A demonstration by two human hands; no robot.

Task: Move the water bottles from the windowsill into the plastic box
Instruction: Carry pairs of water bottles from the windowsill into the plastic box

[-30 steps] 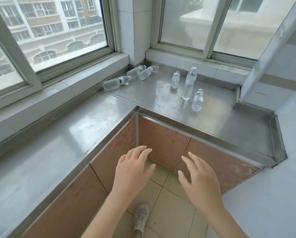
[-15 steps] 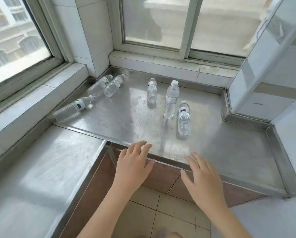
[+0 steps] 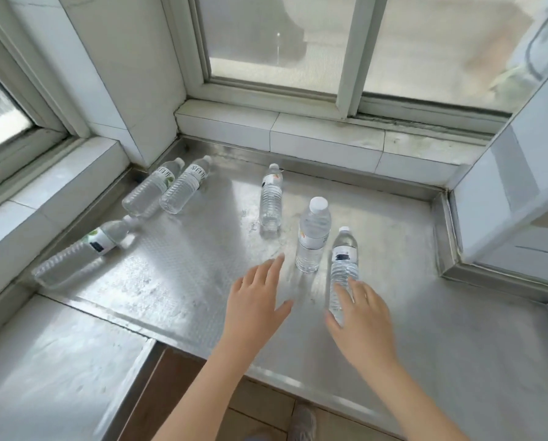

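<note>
Closest to the person, both hands reach out over the shiny metal windowsill (image 3: 183, 281), and neither one holds a bottle yet; the right hand (image 3: 360, 316) has its fingers spread and laid over the bottom end of the nearest bottle (image 3: 343, 265), which lies flat with its cap pointing away; the hand seems to be there so it can close around the bottle and lift it, but whether it presses the bottle cannot be told; the left hand (image 3: 256, 305) is spread too, floating above bare metal, with its fingertips pointing at the standing bottle (image 3: 313, 237), likely the one it will take, since that bottle is the only one upright and is easy to grab around the middle. A bit further back a lying bottle (image 3: 271, 198) rests alone; far to the left a long bottle (image 3: 81, 249) lies along the wall edge; in the back corner two more bottles (image 3: 167, 187) lie side by side, touching. The plastic box is not in sight, so all six bottles still wait to be moved.
</note>
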